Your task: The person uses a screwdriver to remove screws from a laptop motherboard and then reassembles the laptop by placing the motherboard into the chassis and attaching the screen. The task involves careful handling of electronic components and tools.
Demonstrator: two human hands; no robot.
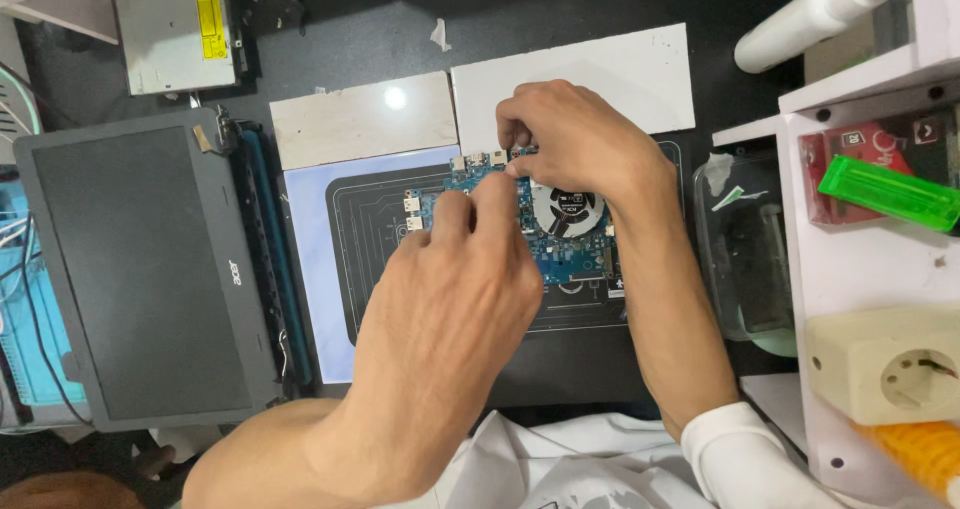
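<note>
A blue laptop motherboard (566, 251) with a round grey cooling fan (566, 209) lies on a dark work mat (372, 231) in the middle of the desk. My left hand (455, 309) rests over the board's left half, fingers curled and fingertips pinched on it. My right hand (565, 134) is at the board's upper edge, its fingers pinched together near the connectors. Whatever small part the fingertips hold is hidden.
A grey laptop lid (135, 269) lies at the left, an optical drive (175, 34) behind it. Two pale boards (362, 119) sit behind the mat. On the right stand a white shelf (850, 269), a green lighter (890, 191), a cream socket adapter (890, 364) and a white bottle (815, 14).
</note>
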